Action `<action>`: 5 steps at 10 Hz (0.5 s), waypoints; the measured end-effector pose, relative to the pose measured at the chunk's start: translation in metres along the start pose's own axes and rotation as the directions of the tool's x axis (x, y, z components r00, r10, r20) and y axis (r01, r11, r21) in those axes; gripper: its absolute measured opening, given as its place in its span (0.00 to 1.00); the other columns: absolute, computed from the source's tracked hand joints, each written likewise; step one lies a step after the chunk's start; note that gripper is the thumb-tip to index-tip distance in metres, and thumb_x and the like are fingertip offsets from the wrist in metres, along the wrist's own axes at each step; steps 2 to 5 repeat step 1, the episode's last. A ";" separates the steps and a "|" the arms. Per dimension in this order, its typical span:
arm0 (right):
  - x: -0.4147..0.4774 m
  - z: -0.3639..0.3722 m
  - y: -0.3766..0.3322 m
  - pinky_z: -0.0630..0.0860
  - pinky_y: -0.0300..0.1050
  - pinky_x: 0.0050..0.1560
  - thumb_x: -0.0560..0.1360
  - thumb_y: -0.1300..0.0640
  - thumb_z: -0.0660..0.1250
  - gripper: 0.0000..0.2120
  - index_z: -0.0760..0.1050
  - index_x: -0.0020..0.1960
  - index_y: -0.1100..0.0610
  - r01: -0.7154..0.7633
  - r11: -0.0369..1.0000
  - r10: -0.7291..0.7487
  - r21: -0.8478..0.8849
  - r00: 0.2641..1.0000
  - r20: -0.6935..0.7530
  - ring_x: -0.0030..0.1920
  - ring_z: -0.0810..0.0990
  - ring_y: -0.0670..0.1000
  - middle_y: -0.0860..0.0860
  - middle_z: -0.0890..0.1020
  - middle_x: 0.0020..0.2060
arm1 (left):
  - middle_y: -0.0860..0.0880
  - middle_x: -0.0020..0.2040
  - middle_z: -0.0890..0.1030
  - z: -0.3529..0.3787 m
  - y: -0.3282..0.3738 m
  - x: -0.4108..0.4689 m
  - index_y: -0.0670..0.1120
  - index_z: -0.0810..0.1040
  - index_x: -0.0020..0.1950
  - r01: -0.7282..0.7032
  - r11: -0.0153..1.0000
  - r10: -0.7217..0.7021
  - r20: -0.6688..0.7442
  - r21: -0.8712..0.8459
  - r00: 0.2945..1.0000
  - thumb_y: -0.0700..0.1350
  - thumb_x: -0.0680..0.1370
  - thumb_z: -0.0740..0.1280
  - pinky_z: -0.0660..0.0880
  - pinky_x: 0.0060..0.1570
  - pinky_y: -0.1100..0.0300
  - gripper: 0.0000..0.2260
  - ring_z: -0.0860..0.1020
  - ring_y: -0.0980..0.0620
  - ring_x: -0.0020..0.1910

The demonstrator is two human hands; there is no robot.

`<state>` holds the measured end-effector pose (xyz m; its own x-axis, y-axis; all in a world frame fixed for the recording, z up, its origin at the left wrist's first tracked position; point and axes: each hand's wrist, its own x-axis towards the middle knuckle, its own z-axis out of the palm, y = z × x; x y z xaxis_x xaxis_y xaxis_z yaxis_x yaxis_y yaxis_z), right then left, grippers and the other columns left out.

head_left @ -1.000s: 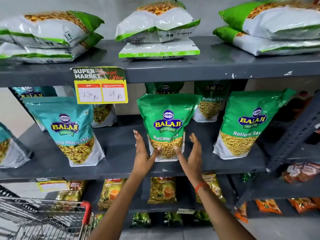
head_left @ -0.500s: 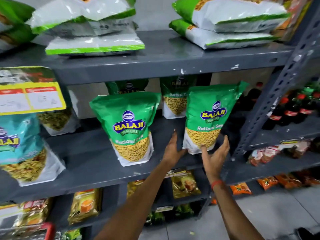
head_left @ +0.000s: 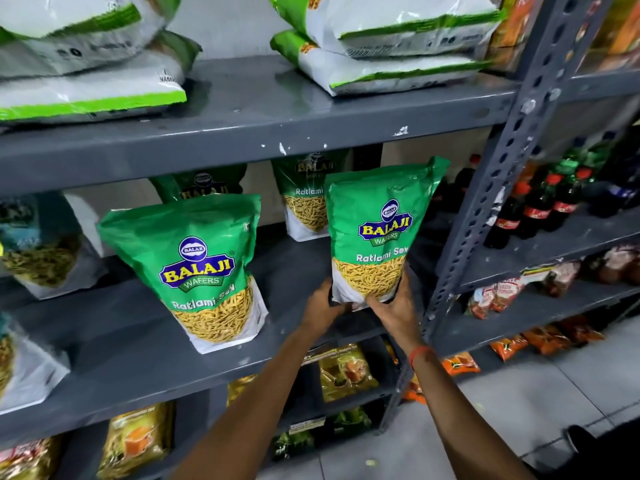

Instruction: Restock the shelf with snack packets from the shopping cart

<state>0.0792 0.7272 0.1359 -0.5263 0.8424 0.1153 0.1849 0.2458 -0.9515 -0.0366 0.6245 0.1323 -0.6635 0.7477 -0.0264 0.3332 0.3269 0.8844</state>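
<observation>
A green Balaji Ratlami Sev packet [head_left: 381,230] stands upright at the right end of the grey middle shelf [head_left: 131,344]. My left hand [head_left: 320,308] grips its lower left corner and my right hand [head_left: 398,306] grips its lower right corner. A second green Ratlami Sev packet [head_left: 194,265] stands free to the left of it, leaning slightly. Two more green packets [head_left: 304,202] stand behind, near the back wall. The shopping cart is out of view.
The perforated grey upright [head_left: 485,209] rises just right of the held packet, with cola bottles [head_left: 540,206] on the neighbouring rack. White-and-green bags [head_left: 391,53] lie flat on the top shelf. Teal packets [head_left: 34,244] stand at far left; small yellow packets [head_left: 346,372] fill lower shelves.
My hands left the middle green packet, moved right and closed on the bottom corners of the right-hand packet. The view swung right, and the cart dropped out of sight.
</observation>
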 end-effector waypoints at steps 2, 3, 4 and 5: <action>-0.027 0.012 -0.010 0.62 0.48 0.69 0.68 0.56 0.73 0.43 0.51 0.75 0.59 -0.036 0.997 0.027 -0.072 0.992 -0.122 0.72 0.62 0.54 0.57 0.62 0.73 | 0.43 0.72 0.67 -0.009 0.008 -0.015 0.43 0.56 0.74 0.017 1.000 -0.017 0.000 0.007 1.000 0.42 0.72 0.71 0.65 0.57 0.67 0.35 0.67 0.43 0.70; -0.027 0.012 -0.010 0.62 0.48 0.69 0.68 0.56 0.73 0.43 0.51 0.75 0.59 -0.036 0.997 0.027 -0.072 0.992 -0.122 0.72 0.62 0.54 0.57 0.62 0.73 | 0.43 0.72 0.67 -0.009 0.008 -0.015 0.43 0.56 0.74 0.017 1.000 -0.017 0.000 0.007 1.000 0.42 0.72 0.71 0.65 0.57 0.67 0.35 0.67 0.43 0.70; -0.027 0.012 -0.010 0.62 0.48 0.69 0.68 0.56 0.73 0.43 0.51 0.75 0.59 -0.036 0.997 0.027 -0.072 0.992 -0.122 0.72 0.62 0.54 0.57 0.62 0.73 | 0.43 0.72 0.67 -0.009 0.008 -0.015 0.43 0.56 0.74 0.017 1.000 -0.017 0.000 0.007 1.000 0.42 0.72 0.71 0.65 0.57 0.67 0.35 0.67 0.43 0.70; -0.027 0.012 -0.010 0.62 0.48 0.69 0.68 0.56 0.73 0.43 0.51 0.75 0.59 -0.036 0.997 0.027 -0.072 0.992 -0.122 0.72 0.62 0.54 0.57 0.62 0.73 | 0.43 0.72 0.67 -0.009 0.008 -0.015 0.43 0.56 0.74 0.017 1.000 -0.017 0.000 0.007 1.000 0.42 0.72 0.71 0.65 0.57 0.67 0.35 0.67 0.43 0.70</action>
